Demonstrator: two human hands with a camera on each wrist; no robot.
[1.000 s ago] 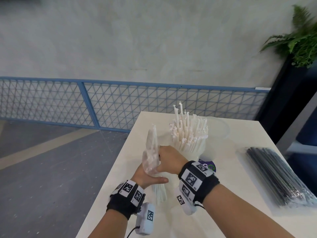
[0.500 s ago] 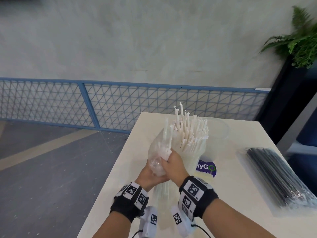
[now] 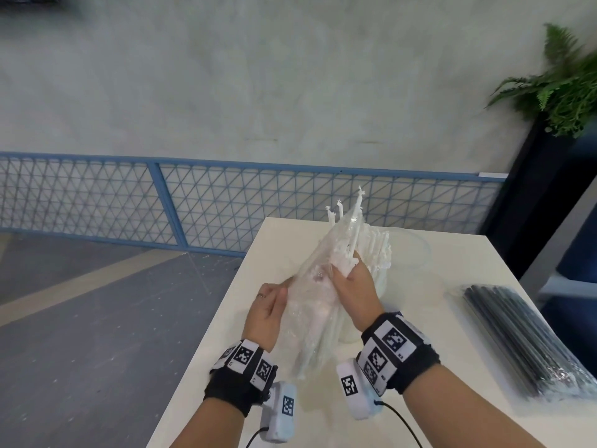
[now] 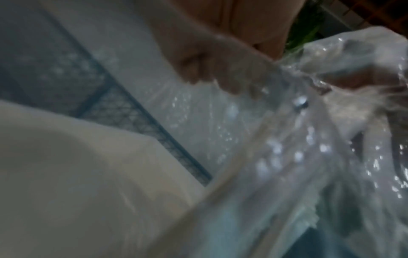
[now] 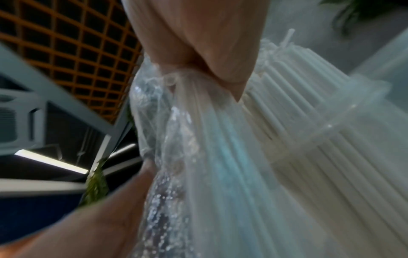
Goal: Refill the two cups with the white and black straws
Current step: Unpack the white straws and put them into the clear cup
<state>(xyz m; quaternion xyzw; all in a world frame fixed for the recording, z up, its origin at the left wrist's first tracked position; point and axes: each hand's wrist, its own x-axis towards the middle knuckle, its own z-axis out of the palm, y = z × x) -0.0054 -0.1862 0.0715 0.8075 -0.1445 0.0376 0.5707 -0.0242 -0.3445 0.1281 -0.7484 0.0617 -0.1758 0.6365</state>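
My right hand (image 3: pixel 344 268) grips a bundle of white straws (image 3: pixel 350 244) at the mouth of a crinkled clear plastic bag (image 3: pixel 310 318), held slanted above the table. My left hand (image 3: pixel 281 287) pinches the bag's left edge; in the left wrist view its fingers (image 4: pixel 223 73) hold the film of the plastic bag (image 4: pixel 287 148). Just right of the bundle stands a clear cup (image 3: pixel 382 286) full of white straws (image 3: pixel 379 250), also seen as the cup (image 5: pixel 344 111) in the right wrist view. A second clear cup (image 3: pixel 418 250) stands behind. A pack of black straws (image 3: pixel 517 341) lies at the right.
The white table (image 3: pixel 436 318) has its left edge close to my left hand, with grey floor beyond. A blue mesh fence (image 3: pixel 155 202) runs behind the table. A dark planter with a fern (image 3: pixel 555 92) stands at the back right.
My hands have drawn apart. The left hand has pulled the bag's edge out to the left, and the right hand has moved up and farther along the straw bundle, toward the cup.
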